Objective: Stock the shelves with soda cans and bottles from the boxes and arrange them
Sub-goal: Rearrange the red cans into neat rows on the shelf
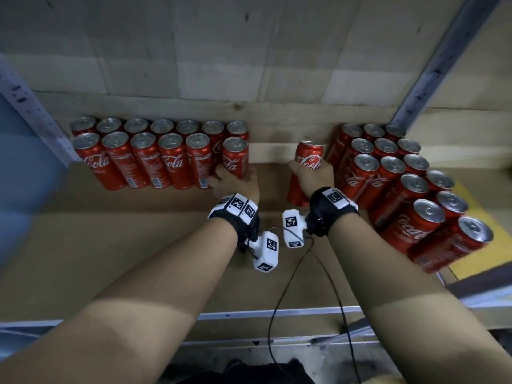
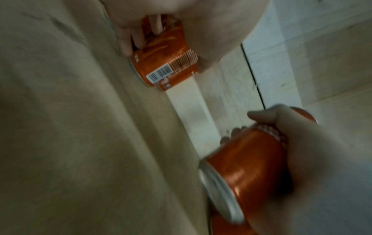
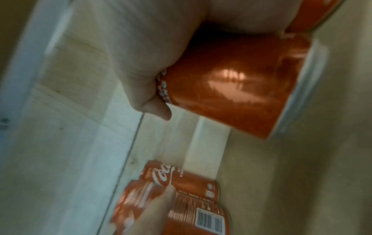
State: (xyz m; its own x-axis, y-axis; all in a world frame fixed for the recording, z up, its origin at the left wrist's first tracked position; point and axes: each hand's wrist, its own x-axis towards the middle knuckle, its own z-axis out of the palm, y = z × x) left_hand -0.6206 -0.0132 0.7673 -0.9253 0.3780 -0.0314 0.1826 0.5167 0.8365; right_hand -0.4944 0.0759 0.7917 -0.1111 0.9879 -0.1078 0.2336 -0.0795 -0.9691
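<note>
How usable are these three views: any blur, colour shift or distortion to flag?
Head view: dim but fairly sharp, the shelf post bowed by the wide lens, edges soft. Left wrist view: the can in the right hand is smeared, red reads orange. Right wrist view: heavy blur throughout, glare on that can; only the barcode stays legible.

Both grips closed — left grip [image 1: 235,180], right grip [image 1: 311,173].

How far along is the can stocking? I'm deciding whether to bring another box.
Done: two rows of red cola cans stand at the back left of the brown shelf board. In hand: the left hand grips the front row's end can; the right hand grips a can beside the right-hand cluster. Left: the bare gap between groups and the shelf's front.
</note>
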